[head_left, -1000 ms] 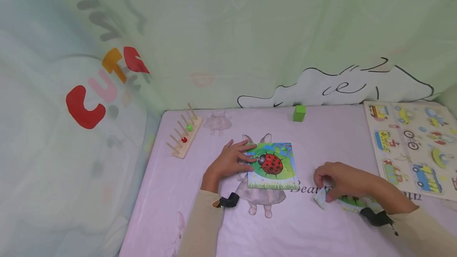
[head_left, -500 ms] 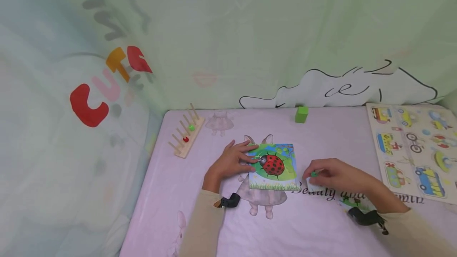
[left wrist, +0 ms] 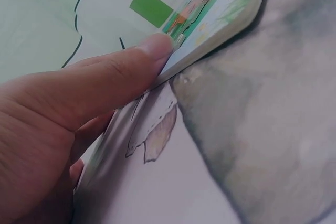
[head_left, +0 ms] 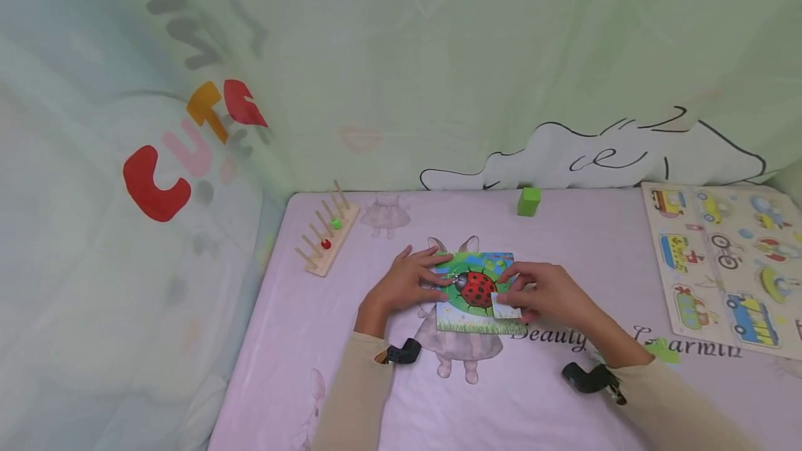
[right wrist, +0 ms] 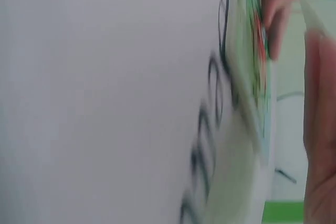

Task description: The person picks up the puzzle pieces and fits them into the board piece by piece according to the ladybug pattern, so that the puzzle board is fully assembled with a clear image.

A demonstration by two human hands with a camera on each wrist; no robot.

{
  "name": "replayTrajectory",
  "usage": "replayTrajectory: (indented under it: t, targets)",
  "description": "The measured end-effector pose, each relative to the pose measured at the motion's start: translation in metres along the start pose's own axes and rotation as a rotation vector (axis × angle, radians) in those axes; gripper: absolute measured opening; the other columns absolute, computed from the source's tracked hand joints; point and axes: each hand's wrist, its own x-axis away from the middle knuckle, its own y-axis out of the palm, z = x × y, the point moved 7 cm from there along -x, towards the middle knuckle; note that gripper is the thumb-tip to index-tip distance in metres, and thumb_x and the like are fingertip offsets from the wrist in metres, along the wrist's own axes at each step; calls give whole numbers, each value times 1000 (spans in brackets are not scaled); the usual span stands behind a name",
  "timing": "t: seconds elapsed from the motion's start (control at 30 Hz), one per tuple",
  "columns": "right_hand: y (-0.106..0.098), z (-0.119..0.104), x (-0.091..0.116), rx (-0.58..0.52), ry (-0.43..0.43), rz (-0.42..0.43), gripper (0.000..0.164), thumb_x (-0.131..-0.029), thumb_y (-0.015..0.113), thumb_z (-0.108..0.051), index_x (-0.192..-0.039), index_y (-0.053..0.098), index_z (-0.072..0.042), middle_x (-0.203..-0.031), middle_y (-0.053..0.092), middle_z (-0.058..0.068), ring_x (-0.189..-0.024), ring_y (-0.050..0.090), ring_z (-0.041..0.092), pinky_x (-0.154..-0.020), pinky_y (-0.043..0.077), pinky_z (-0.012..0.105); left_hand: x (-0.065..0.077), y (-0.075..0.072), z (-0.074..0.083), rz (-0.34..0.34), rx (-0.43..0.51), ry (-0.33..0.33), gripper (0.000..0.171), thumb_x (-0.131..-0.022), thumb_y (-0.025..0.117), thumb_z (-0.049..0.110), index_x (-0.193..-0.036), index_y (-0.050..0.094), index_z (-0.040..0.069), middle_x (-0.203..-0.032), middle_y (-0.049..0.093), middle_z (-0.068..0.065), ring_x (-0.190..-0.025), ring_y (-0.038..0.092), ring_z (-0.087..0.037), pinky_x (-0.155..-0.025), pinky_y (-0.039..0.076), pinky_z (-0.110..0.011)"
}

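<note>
A square ladybug puzzle board (head_left: 466,322) lies on the pink cloth in the head view. My left hand (head_left: 407,280) rests on its left side with fingers spread over the edge. In the left wrist view the thumb (left wrist: 126,74) touches the rim of the board (left wrist: 226,30). My right hand (head_left: 545,291) pinches a small pale puzzle piece (head_left: 506,305) between thumb and fingers, over the board's right part. The right wrist view is blurred and shows part of the right hand (right wrist: 321,129) beside the board (right wrist: 247,72).
A green puzzle piece (head_left: 664,350) lies by the right forearm. A wooden peg stand (head_left: 328,246) with red and green beads is at the back left. A green block (head_left: 529,202) stands at the back. A vehicle picture board (head_left: 714,284) lies at the right.
My right hand has lifted the pale puzzle piece from the right and brought it left over the ladybug board. The left hand has stayed on the board.
</note>
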Motion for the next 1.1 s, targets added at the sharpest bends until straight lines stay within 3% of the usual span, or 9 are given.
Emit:
replayTrajectory:
  t: [0.2,0.4,0.5,0.83,1.1]
  targets:
    - [15,-8,-11,-76,27,32,35,-92,77,-22,-122,68,-5,-89,70,9,-62,72,24,-61,62,33,0,1,0,12,-29,9,39,-89,76,44,-125,74,28,-159,45,8,-156,29,-19,-126,12,-61]
    - [34,-16,-18,-178,47,-6,37,-96,67,-8,-131,65,0,-104,66,16,-85,75,21,-70,63,32,1,2,0,33,-21,3,38,-92,73,44,-127,73,28,-163,41,6,-157,25,-19,-126,11,-60]
    - [40,-20,-19,-169,67,6,37,-95,67,-6,-132,66,-1,-104,69,15,-82,75,20,-70,63,31,2,1,0,48,-32,-4,38,-92,72,44,-127,73,29,-165,38,6,-156,29,-16,-127,11,-57]
    - [49,-17,-25,-160,148,68,20,-88,77,-8,-103,68,1,-76,72,7,-62,71,15,-62,62,30,2,1,-1,51,-27,-14,39,-93,71,45,-129,72,30,-164,39,4,-153,34,-14,-128,9,-55]
    - [50,-13,-27,-140,151,69,15,-86,79,-8,-96,69,-2,-70,72,4,-59,71,15,-59,60,29,2,0,-1,62,-37,-18,39,-93,72,44,-129,72,30,-163,40,5,-152,35,-13,-128,11,-54]
